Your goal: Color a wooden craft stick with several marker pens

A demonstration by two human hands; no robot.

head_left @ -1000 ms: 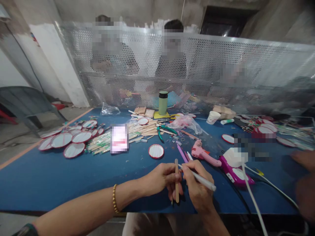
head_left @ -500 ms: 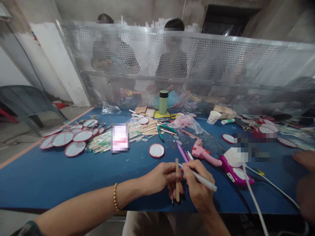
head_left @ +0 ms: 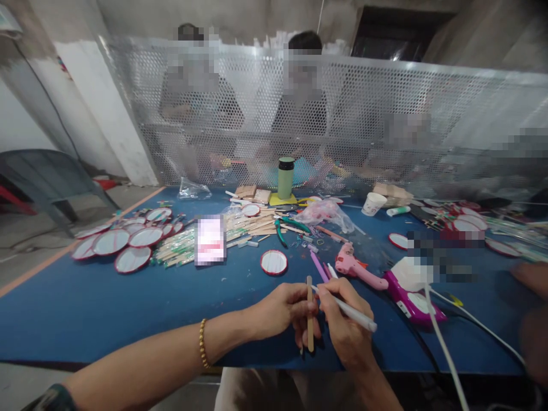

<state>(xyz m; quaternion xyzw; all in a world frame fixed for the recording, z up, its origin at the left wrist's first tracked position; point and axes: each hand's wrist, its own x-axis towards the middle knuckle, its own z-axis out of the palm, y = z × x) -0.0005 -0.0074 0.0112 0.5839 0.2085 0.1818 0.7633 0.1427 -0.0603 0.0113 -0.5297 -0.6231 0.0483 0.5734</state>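
Near the front edge of the blue table, my left hand [head_left: 295, 308] pinches a flat wooden craft stick [head_left: 310, 331], held upright. A white pen [head_left: 356, 315] sits in the closed fingers of my right hand [head_left: 347, 328], its tip at the upper part of the stick. Beyond my hands lies a round white disc with a red rim [head_left: 274, 262]. A purple pen [head_left: 317, 267] rests just past my right hand, beside a pink glue gun [head_left: 359, 269]. Any marks on the stick are too small to make out.
Several red-rimmed discs [head_left: 133, 260] are piled at the left, beside wrapped sticks [head_left: 177, 248] and a phone [head_left: 209, 240]. Green-handled pliers [head_left: 280, 233], a green bottle [head_left: 285, 178] and a paper cup [head_left: 373, 204] stand farther back. A magenta power strip [head_left: 413, 302] with cables lies right; a perforated metal screen [head_left: 252, 114] is behind.
The view has shifted very slightly. Both hands keep their grips, and the pen tip stays at the upper part of the stick.
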